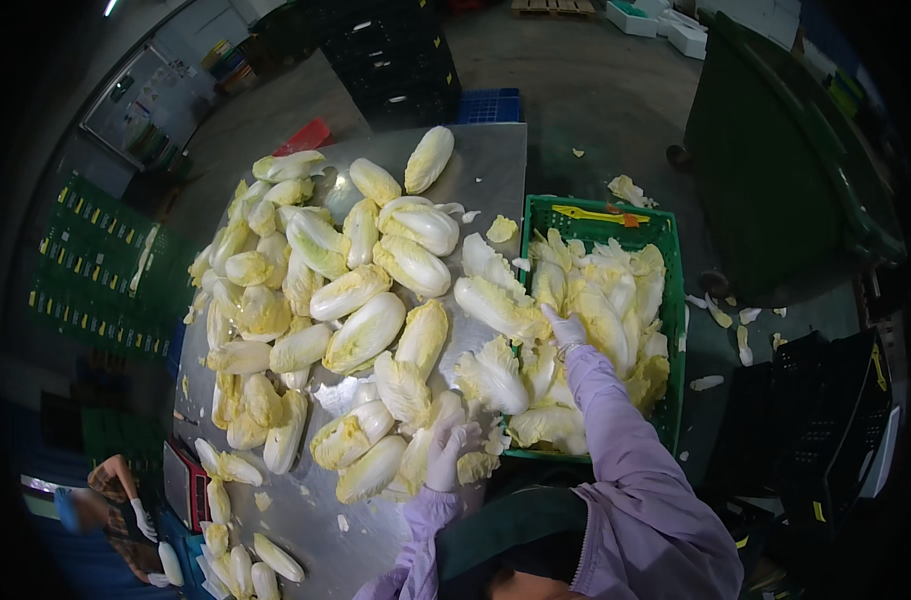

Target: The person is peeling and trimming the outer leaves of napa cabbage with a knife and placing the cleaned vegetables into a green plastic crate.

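Note:
My right hand (565, 328), in a white glove, reaches over the green plastic crate (680, 300) at the right side of the table. It touches loose napa cabbage leaves (605, 307) heaped inside. Leaves (500, 306) lying across the table edge meet its fingertips, and whether it grips one is unclear. My left hand (451, 450), also gloved, is low over the table against a pale napa cabbage (418, 454); its grip is blurred. Just beyond it lie a yellowish cabbage (423, 337) and a spread leaf piece (493, 375).
Many napa cabbages (365, 334) cover the metal table (493, 165). A red-edged scale (185, 480) stands at the lower left, near a gloved co-worker (121, 502) holding a cabbage. Right of the crate are a large green bin (763, 165), black crates (808, 420) and fallen leaf scraps (744, 345).

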Demonstrator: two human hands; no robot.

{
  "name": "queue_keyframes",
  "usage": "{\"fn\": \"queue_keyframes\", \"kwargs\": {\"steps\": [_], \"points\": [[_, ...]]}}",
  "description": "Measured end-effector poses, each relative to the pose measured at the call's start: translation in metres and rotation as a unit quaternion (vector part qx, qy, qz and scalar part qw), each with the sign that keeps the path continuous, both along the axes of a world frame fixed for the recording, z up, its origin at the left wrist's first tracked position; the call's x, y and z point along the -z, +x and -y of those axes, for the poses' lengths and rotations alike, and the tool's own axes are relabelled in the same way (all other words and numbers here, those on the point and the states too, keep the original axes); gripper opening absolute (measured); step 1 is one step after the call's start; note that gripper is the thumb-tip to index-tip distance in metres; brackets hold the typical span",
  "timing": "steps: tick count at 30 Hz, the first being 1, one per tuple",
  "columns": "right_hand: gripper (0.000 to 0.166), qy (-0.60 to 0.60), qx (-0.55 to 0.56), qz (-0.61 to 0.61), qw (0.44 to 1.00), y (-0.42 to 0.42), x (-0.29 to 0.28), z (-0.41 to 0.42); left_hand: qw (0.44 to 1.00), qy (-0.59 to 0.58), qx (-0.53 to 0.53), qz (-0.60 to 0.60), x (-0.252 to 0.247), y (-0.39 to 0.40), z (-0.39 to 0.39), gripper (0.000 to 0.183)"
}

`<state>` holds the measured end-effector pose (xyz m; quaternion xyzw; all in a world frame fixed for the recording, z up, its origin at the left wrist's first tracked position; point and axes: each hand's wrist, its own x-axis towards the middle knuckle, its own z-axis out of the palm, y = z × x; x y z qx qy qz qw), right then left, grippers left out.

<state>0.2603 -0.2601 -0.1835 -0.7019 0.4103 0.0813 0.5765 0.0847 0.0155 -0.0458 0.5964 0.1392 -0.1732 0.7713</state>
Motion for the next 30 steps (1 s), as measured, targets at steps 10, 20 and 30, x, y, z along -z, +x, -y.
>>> {"fn": "queue_keyframes", "kwargs": {"steps": [10, 20, 30], "points": [[0.041, 0.163, 0.025, 0.022, 0.986, -0.009, 0.023, 0.043, 0.999, -0.018, 0.039, -0.013, 0.000, 0.027, 0.018, 0.043], [0.070, 0.105, -0.183, 0.256, 0.943, -0.121, -0.106, 0.055, 0.971, 0.012, 0.061, 0.229, -0.048, 0.080, 0.079, 0.078], [0.071, 0.157, -0.257, 0.313, 0.900, -0.171, -0.203, 0.050, 0.948, -0.004, 0.114, 0.296, -0.071, 0.042, 0.108, 0.098]]}}
